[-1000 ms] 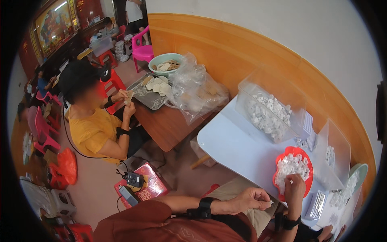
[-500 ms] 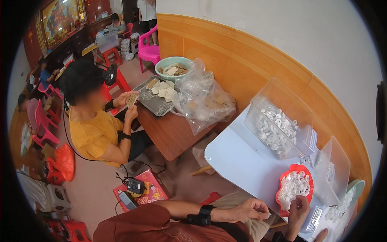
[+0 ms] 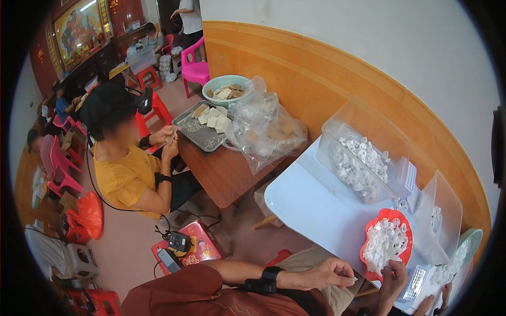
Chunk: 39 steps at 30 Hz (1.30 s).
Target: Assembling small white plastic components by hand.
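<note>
Fingertips of your left hand are pinched together on one small white plastic ring piece, held low over your lap at about six o'clock. Your right hand sits at the near rim of the red heart-shaped plastic tray, fingers curled; whether they grip anything, you cannot tell.

Judge the piece as very light, stiff and smooth, so it may slip or flick away; hold it by its outer edge between thumb and forefinger pads. The heap in the tray is loose, so pick singly.

At two o'clock on the white table stands a clear rectangular plastic box part full of the same white pieces. At four o'clock a clear plastic bag stands upright beside the tray. At twelve o'clock, on the brown wooden table, lies a crumpled clear bag, with a grey metal tray of pale squares and a pale green bowl beyond. At nine o'clock, a red flat package rests on the floor.
</note>
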{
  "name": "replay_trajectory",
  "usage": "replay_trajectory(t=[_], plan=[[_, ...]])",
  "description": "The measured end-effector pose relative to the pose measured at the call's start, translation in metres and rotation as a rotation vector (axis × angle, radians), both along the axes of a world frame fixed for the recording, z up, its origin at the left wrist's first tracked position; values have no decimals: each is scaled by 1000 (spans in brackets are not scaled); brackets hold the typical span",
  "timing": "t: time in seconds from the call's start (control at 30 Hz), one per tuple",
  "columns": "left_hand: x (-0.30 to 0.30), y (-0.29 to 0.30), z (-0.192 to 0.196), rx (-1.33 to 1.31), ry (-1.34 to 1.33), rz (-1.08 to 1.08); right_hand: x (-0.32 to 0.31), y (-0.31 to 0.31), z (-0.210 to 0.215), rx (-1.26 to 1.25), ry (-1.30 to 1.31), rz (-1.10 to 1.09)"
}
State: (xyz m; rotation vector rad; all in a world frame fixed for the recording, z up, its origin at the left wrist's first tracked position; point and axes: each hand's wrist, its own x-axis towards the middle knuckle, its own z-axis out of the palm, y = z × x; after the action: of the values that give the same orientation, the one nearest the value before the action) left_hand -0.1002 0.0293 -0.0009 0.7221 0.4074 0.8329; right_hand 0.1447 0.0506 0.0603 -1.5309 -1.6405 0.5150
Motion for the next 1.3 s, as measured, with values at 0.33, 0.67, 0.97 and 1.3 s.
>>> replay_trajectory(t=[0.33, 0.67, 0.97, 1.3], plan=[[12, -1, 4, -15, -24, 24, 10, -6, -1, 71, 156, 98], [19, -4, 13, -5, 1, 31, 23, -8, -15, 15, 274, -30], [22, -3, 15, -14, -13, 22, 13, -16, 8, 39, 363, 63], [25, -6, 23, -45, -11, 29, 14, -22, 3, 91, 354, 28]])
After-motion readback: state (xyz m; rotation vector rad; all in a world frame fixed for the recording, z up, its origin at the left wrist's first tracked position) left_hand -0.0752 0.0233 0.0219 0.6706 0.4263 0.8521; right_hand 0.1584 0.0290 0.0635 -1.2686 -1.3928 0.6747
